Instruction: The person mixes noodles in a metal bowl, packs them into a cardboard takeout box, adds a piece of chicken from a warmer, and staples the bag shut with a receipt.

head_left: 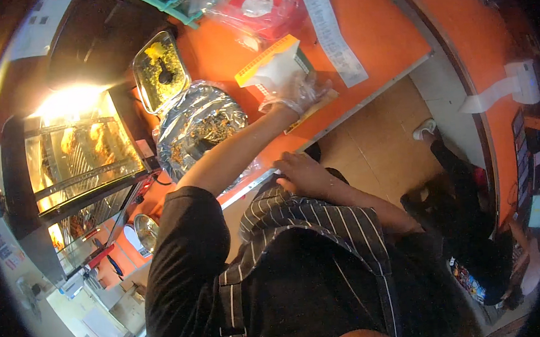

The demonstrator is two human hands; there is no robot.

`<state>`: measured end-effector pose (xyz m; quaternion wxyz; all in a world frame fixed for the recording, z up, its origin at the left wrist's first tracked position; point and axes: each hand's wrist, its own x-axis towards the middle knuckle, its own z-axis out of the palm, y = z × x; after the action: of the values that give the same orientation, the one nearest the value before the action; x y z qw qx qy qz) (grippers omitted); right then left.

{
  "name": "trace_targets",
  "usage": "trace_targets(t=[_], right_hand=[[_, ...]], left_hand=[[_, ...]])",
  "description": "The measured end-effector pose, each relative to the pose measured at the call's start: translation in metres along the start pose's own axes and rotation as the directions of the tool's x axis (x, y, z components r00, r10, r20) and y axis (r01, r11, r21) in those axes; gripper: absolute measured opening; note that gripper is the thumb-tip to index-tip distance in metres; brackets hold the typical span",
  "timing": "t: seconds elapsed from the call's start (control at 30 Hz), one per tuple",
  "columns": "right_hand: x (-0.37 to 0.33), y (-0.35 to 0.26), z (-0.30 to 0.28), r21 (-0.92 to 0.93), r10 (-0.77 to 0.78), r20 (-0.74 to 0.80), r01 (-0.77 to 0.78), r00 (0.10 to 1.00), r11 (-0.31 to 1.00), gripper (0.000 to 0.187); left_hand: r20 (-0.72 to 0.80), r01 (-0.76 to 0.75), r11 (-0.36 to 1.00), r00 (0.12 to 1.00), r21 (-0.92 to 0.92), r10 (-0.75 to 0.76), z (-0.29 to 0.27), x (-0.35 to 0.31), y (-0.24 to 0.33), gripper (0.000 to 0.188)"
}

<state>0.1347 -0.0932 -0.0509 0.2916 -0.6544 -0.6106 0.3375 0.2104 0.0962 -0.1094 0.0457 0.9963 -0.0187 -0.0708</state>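
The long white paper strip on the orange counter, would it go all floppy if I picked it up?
Probably floppy and light: the paper strip looks long and thin. Lying flat on the counter, it may slide or wrinkle if pushed.

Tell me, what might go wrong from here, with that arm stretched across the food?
The left forearm crosses in front of the foil-lined tray; if it's low, it could brush the chopped food, though this view doesn't settle its height.

The gloved left hand is beside the open box, near the counter's edge; a clumsy push might tip the box.

The right hand looks bare, so touching food with it could be unhygienic.
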Motion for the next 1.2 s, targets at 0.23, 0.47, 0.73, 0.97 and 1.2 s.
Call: trace_targets(t=[0.23,0.47,0.73,0.97,1.2], right_hand=[[-0.067,0.023,-0.024,0.397,0.262,-0.146,-0.186,0.954,0.899,0.035],[-0.060,0.050,-0.035,0.353,0.330,-0.288,-0.221,0.899,0.909,0.027],[-0.022,0.005,-0.024,0.408,0.318,-0.402,-0.143,0.858,0.902,0.040],[0.080,-0.089,0.034,0.317,0.089,-0.341,0.025,0.936,0.948,0.047],[0.171,-0.236,0.102,0.116,-0.091,-0.402,0.149,0.911,0.982,0.035]], left_hand=[[-0.235,0.006,0.874,0.962,-0.485,-0.137,-0.022,-0.066,-0.029,0.044],[-0.221,0.013,0.889,0.967,-0.458,-0.128,-0.002,-0.041,-0.015,0.049],[0.104,0.185,0.055,0.748,-0.981,-0.656,-0.053,-0.136,0.001,0.043],[0.196,-0.555,-0.344,0.309,-0.757,-0.931,-0.081,-0.243,-0.002,0.052],[-0.152,-0.183,0.152,-0.015,-0.971,-0.988,-0.100,-0.406,0.006,0.065]])
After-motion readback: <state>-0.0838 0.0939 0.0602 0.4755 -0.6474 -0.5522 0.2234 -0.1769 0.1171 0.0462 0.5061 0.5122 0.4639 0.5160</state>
